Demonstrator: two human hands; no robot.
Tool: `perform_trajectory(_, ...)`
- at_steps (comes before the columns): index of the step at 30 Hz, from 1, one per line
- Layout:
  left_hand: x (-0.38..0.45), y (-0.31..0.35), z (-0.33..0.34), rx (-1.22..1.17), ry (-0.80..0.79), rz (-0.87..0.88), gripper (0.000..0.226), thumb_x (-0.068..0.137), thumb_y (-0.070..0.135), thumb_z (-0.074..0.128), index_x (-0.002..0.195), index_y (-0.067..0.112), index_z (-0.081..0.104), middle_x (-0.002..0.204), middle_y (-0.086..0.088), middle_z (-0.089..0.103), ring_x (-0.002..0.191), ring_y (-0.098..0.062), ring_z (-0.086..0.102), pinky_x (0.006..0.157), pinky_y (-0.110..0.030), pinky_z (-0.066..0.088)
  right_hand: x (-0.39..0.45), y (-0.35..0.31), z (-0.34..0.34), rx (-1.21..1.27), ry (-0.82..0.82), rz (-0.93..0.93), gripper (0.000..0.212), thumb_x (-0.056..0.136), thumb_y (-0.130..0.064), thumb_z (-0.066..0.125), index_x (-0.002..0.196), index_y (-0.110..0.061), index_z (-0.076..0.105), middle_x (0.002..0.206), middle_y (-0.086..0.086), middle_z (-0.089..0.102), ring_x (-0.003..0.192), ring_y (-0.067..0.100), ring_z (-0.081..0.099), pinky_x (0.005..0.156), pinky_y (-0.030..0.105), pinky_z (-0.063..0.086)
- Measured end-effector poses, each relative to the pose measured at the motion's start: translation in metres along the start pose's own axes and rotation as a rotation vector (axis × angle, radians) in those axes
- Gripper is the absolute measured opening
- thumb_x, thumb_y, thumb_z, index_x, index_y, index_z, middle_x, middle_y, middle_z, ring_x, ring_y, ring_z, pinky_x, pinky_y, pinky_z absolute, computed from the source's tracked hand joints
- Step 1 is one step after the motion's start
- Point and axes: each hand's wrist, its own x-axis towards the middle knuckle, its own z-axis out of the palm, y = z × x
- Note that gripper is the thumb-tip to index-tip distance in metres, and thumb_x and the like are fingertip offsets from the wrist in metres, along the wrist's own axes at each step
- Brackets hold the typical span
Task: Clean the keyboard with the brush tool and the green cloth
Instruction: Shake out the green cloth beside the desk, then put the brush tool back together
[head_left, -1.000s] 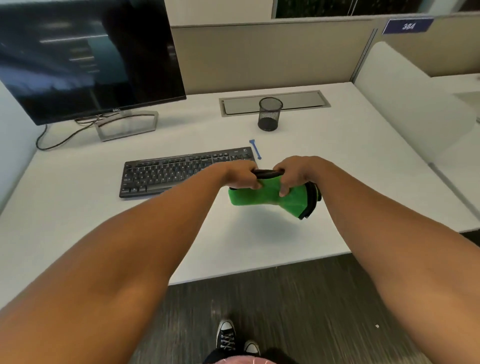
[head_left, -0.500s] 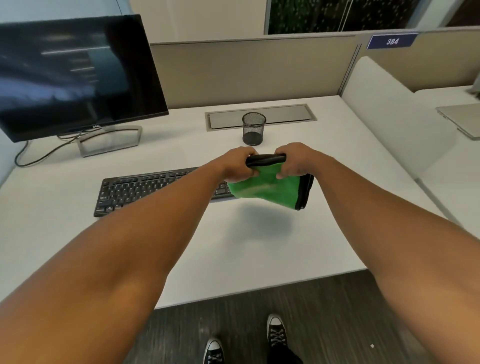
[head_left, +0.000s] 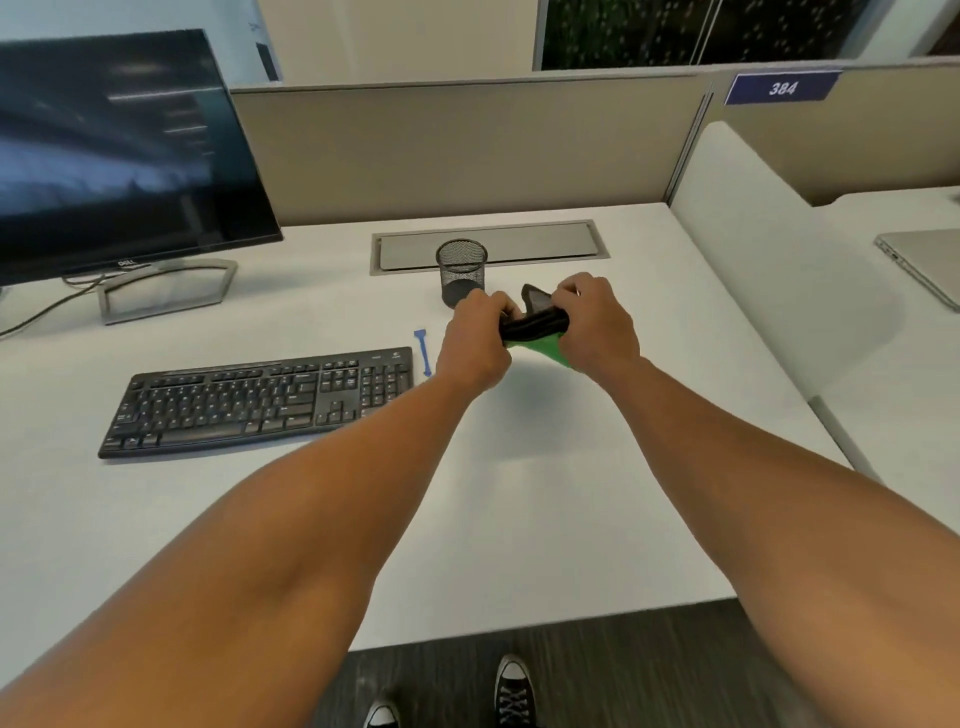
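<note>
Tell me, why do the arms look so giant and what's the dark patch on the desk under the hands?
Head view: the wide-angle lens stretches the near forearms and bends the partition edges. The dark patch is the shadow of the hands and green cloth on the desk. The monitor shows blurry reflections.

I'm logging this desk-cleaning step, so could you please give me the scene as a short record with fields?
left hand: left hand grips one end of the green cloth
right hand: right hand grips the other end
cloth: bunched, black edge up, held above the desk
keyboard: keyboard flat on the desk, untouched
brush tool: blue brush tool lies beside the keyboard's right end
behind: mesh pen cup, monitor
</note>
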Motion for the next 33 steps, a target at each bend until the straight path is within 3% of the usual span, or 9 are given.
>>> perform_trajectory(3,-0.006,-0.008,0.028,0.046,-0.007,0.024,0.043,0.076,-0.012,0.059,0.101,0.022,0.062,0.105,-0.003,0.044,0.097,-0.025,0.046,0.083,-0.037,0.046,-0.01,0.025,0.026,0.014,-0.077,0.011,0.041,0.077,-0.003,0.068,0.116,-0.013,0.061,0.136,0.004,0.042,0.125,0.023,0.04,0.085,0.035,0.051)
perform_trajectory(6,-0.027,-0.023,0.055,0.068,-0.202,-0.024,0.042,0.076,-0.008,0.058,0.106,0.022,0.056,0.11,-0.003,0.038,0.096,-0.028,0.05,0.084,-0.041,0.05,-0.031,0.05,0.054,0.022,-0.319,0.049,0.045,0.075,-0.002,0.064,0.117,-0.017,0.059,0.146,0.006,0.029,0.129,0.025,0.036,0.092,0.037,0.049)
perform_trajectory(10,-0.05,-0.037,0.075,-0.02,-0.429,-0.082,0.054,0.076,0.007,0.072,0.122,0.02,0.045,0.117,0.0,0.041,0.11,-0.028,0.054,0.088,-0.038,0.05,-0.051,0.068,0.063,0.092,-0.486,-0.028,0.052,0.059,-0.038,0.084,0.096,-0.022,0.051,0.134,0.0,0.039,0.119,0.024,0.042,0.09,0.038,0.046)
perform_trajectory(14,-0.05,-0.036,0.078,-0.08,-0.508,-0.128,0.094,0.07,0.026,0.087,0.145,0.019,0.031,0.126,0.002,0.044,0.113,-0.014,0.048,0.09,-0.028,0.045,-0.057,0.066,0.05,0.339,-0.391,0.108,0.088,0.042,-0.077,0.078,0.107,-0.032,0.041,0.104,-0.009,0.049,0.092,0.014,0.051,0.08,0.032,0.047)
perform_trajectory(19,-0.05,-0.036,0.085,-0.016,-0.559,-0.046,0.092,0.063,0.039,0.09,0.142,0.028,0.043,0.125,0.007,0.048,0.113,-0.016,0.054,0.095,-0.03,0.049,-0.05,0.062,0.052,0.229,-0.237,-0.085,0.075,0.068,-0.089,0.042,0.117,-0.033,0.057,0.088,-0.014,0.05,0.091,0.012,0.049,0.085,0.038,0.046)
perform_trajectory(25,-0.049,-0.027,0.086,0.106,-0.662,0.043,0.081,0.075,0.052,0.083,0.139,0.014,0.051,0.131,0.003,0.05,0.111,-0.015,0.052,0.091,-0.024,0.041,-0.038,0.06,0.062,-0.034,-0.129,-0.225,0.049,0.081,-0.072,0.046,0.085,-0.03,0.07,0.102,-0.006,0.05,0.098,0.018,0.045,0.083,0.037,0.039)
perform_trajectory(28,-0.047,-0.023,0.088,0.022,-0.668,0.073,0.059,0.078,0.061,0.077,0.123,0.025,0.067,0.123,0.007,0.052,0.102,-0.012,0.052,0.088,-0.025,0.044,-0.036,0.059,0.058,-0.082,-0.362,-0.161,0.031,0.089,-0.05,0.052,0.086,-0.024,0.069,0.099,-0.005,0.054,0.099,0.018,0.051,0.083,0.037,0.041)
perform_trajectory(31,-0.044,-0.024,0.089,-0.103,-0.595,0.049,0.025,0.084,0.048,0.075,0.099,0.028,0.077,0.097,0.008,0.067,0.088,-0.011,0.062,0.08,-0.031,0.052,-0.039,0.061,0.057,-0.104,-0.658,-0.041,0.022,0.085,-0.037,0.056,0.082,-0.016,0.064,0.086,0.0,0.052,0.085,0.024,0.058,0.07,0.033,0.048)
perform_trajectory(33,-0.039,-0.028,0.09,-0.146,-0.557,-0.046,0.019,0.085,0.043,0.075,0.094,0.026,0.077,0.088,0.01,0.071,0.081,-0.006,0.065,0.079,-0.032,0.054,-0.04,0.064,0.061,-0.161,-0.769,-0.028,0.017,0.085,-0.028,0.057,0.089,-0.013,0.063,0.092,0.003,0.051,0.088,0.026,0.059,0.074,0.036,0.054)
